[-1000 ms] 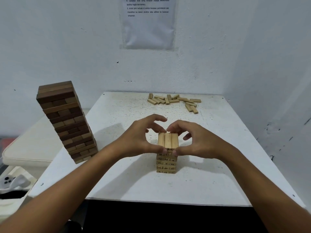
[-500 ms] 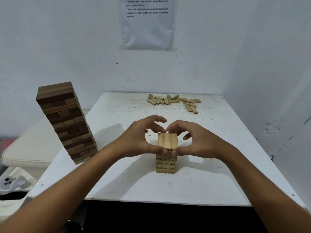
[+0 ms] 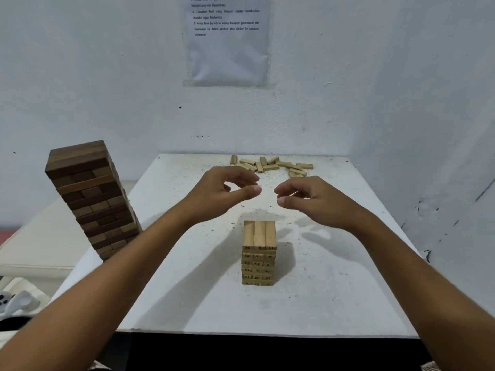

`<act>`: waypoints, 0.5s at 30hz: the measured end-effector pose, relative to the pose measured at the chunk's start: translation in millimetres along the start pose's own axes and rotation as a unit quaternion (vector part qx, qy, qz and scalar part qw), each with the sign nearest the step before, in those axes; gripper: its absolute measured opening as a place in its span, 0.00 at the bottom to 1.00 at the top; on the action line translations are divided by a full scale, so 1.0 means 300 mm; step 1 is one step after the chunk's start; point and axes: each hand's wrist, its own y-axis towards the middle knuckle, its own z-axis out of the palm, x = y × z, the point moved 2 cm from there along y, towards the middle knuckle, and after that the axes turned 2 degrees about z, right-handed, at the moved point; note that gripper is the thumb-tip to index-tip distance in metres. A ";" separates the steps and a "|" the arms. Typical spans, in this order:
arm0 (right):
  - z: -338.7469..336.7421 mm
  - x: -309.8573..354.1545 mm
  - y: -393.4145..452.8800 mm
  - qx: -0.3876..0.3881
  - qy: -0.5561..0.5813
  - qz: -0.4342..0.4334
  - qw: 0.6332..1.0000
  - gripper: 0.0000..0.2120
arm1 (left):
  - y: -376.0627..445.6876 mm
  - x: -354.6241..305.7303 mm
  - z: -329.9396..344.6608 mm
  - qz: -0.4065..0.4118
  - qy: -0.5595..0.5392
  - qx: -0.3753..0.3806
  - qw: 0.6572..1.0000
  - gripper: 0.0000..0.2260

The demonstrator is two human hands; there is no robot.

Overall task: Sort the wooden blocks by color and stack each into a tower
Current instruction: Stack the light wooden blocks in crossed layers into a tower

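A short tower of light wooden blocks [image 3: 259, 253] stands in the middle of the white table [image 3: 187, 303], several layers high with numbers on the block ends. Beyond it, my left hand [image 3: 222, 192] and my right hand [image 3: 310, 198] hover above the table, fingers loosely curled and holding nothing. A pile of several loose light blocks [image 3: 270, 166] lies at the table's far edge. A taller tower of dark and mid-brown blocks [image 3: 91, 196] stands at the table's left edge, leaning a little.
White walls close in behind and to the right; a printed sheet [image 3: 226, 38] hangs on the back wall. A cream surface [image 3: 40, 250] sits left of the table, with a white controller [image 3: 16, 303] lower left.
Both hands have let go of the light tower's top layer and moved up and away toward the loose blocks. The tower stands untouched.
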 end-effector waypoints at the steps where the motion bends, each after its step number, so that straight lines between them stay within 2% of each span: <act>1: -0.015 -0.012 0.020 -0.005 0.002 0.008 1.000 0.12 | 0.027 0.013 0.002 -0.004 -0.003 -0.003 1.000 0.14; 4: -0.059 -0.053 0.076 -0.025 0.002 0.035 0.999 0.11 | 0.103 0.057 0.013 -0.021 -0.004 -0.007 1.000 0.09; 12: -0.159 -0.257 0.260 -0.077 0.026 0.108 0.991 0.06 | 0.301 0.200 0.131 -0.029 0.037 0.043 0.998 0.12; 15: -0.160 -0.354 0.328 -0.097 0.015 0.129 0.987 0.07 | 0.363 0.251 0.209 -0.022 0.067 0.062 0.996 0.13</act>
